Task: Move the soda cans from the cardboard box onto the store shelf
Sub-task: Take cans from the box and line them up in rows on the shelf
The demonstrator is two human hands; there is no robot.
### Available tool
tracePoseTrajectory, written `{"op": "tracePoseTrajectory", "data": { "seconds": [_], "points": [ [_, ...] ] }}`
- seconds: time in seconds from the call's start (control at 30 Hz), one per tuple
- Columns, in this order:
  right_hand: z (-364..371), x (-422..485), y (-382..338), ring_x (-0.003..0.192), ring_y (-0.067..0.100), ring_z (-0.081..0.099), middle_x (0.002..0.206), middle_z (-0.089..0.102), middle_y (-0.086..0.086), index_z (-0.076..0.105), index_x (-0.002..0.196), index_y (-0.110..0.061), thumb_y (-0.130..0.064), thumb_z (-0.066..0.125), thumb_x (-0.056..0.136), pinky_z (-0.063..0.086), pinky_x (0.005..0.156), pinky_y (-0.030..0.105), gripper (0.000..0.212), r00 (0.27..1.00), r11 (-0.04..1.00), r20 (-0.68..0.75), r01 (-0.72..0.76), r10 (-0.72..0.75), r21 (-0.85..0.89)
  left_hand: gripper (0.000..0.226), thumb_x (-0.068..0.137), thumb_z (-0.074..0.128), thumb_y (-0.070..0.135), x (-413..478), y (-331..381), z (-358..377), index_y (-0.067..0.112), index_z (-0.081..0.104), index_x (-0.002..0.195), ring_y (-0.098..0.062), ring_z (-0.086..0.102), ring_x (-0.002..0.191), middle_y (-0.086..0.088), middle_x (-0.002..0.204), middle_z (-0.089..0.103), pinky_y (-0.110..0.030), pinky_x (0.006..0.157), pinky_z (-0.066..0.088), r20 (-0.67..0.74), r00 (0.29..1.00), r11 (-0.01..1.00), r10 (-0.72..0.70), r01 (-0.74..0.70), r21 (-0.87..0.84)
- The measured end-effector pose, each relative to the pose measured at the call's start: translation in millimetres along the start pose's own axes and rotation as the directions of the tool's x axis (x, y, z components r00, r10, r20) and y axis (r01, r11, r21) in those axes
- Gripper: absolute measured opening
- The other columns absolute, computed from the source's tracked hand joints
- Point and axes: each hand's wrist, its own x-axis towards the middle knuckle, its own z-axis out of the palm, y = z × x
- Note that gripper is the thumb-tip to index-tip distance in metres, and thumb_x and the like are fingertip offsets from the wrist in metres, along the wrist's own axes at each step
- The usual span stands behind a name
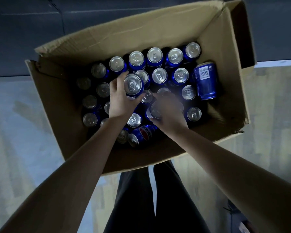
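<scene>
An open cardboard box (60, 105) on the floor holds several blue soda cans, most upright with silver tops. My left hand (119, 101) grips one upright can (133, 84) lifted a little above the others near the box's middle. My right hand (168, 113), blurred by motion, curls round another can (155, 110) just to the right. One can (205, 80) lies on its side at the right wall and another (141, 134) lies tipped at the near edge. No store shelf is in view.
The box flaps stand open at the far side and right (238, 31). A pale floor (23, 132) surrounds the box, with a darker band (40, 39) beyond it. My dark-trousered legs (141, 199) stand just in front of the box's near wall.
</scene>
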Motion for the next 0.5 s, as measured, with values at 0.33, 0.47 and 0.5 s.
{"op": "tracePoseTrajectory", "data": {
  "seconds": [0.33,0.47,0.5],
  "points": [
    [-7.8,3.7,2.7,0.130,0.019,0.039,0.147,0.030,0.001,0.020,0.149,-0.025,-0.015,0.071,0.077,0.036,0.085,0.020,0.089,0.997,0.995,0.064,0.030,-0.037,0.098,0.069,0.077,0.076,0.019,4.7,11.7,10.3,0.016,0.038,0.134,-0.032,0.033,0.127,-0.006,0.144,0.030,-0.038,0.100,0.038,0.109,0.991,0.944,0.083,-0.113,0.309],
    [-7.6,3.1,-3.7,0.122,0.025,0.049,0.138,0.047,0.008,0.029,0.144,-0.017,-0.025,0.077,0.074,0.044,0.092,0.030,0.085,0.988,0.967,-0.079,-0.109,0.130,0.231,0.071,0.077,0.075,0.010,-1.1,11.8,10.8,0.017,0.037,0.136,-0.034,0.030,0.130,-0.007,0.144,0.029,-0.041,0.097,0.044,0.183,0.978,0.914,0.095,-0.159,0.373],
    [-9.6,3.7,-6.2,0.118,0.027,0.052,0.133,0.051,0.010,0.031,0.141,-0.015,-0.026,0.078,0.073,0.047,0.091,0.033,0.084,0.984,0.962,-0.085,-0.132,0.156,0.239,0.071,0.077,0.074,0.009,-1.9,13.1,8.3,0.017,0.037,0.137,-0.034,0.030,0.130,-0.007,0.144,0.030,-0.041,0.097,0.042,0.213,0.973,0.916,0.087,-0.162,0.368]
  ]
}}
